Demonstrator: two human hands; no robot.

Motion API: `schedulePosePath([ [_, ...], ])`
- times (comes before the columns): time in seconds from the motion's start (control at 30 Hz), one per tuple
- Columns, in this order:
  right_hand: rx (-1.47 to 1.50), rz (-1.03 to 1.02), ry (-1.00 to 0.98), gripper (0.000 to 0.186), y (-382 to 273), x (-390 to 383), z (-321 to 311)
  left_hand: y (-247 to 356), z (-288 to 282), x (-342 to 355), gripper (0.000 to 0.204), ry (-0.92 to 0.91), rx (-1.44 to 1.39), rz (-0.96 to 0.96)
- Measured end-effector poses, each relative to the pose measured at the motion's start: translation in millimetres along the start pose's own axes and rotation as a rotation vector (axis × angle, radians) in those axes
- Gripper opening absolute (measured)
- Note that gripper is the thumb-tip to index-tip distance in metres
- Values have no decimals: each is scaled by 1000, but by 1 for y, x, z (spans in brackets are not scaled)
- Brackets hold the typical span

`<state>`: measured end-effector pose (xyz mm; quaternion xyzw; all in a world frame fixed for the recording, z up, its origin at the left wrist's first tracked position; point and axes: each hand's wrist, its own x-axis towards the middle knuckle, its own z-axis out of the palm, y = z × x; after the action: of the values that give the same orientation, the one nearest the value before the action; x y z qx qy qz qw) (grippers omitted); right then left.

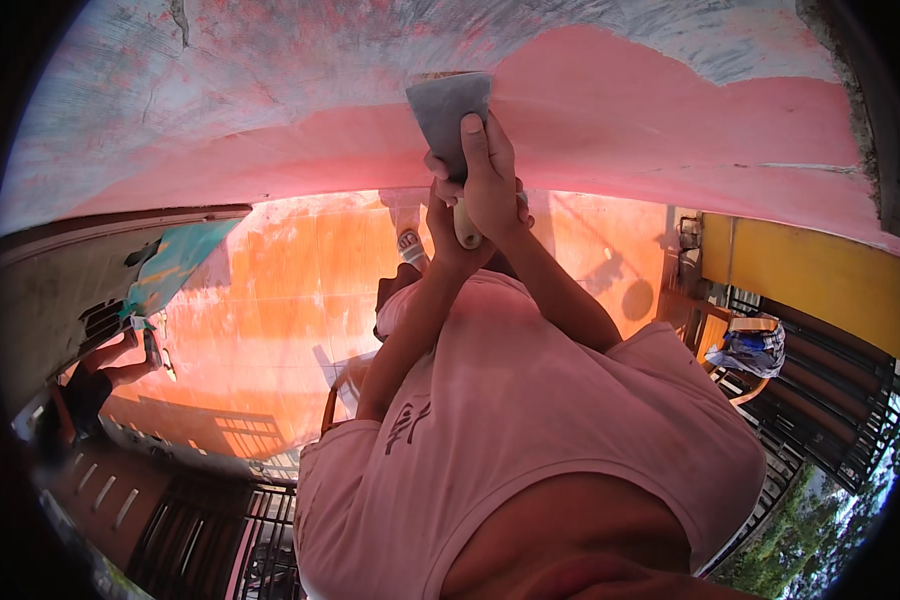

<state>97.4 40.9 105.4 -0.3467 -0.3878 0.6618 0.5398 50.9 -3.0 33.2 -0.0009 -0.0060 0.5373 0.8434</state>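
Note:
A scraper (448, 112) with a wide grey metal blade and a pale handle is held in front of me, blade up. Its blade edge is at the painted wall (310, 150), pink below and patchy grey-blue above. My right hand (492, 185) is closed round the scraper, the thumb laid along the blade's face. Lower down, my left hand (448, 225) wraps the handle from the other side, its fingers partly hidden behind the right hand. Whether the edge presses on the wall cannot be told.
The floor below is orange (290, 310). At far left, a co-worker's bare legs (120, 370) show beside a teal panel (178, 262). On the right are a yellow panel (810, 275), a wooden chair (710, 330) with a cloth bundle (755, 350), and dark railings (840, 400).

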Motion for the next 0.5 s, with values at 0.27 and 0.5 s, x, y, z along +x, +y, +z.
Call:
schedulePosePath([
  [0.27, 1, 79, 64, 32, 28, -3, -12, -2, -15, -9, 66, 70, -13, -6],
  [0.5, 40, 75, 67, 29, 28, -2, -11, -1, -24, -9, 66, 85, -53, -26],
])
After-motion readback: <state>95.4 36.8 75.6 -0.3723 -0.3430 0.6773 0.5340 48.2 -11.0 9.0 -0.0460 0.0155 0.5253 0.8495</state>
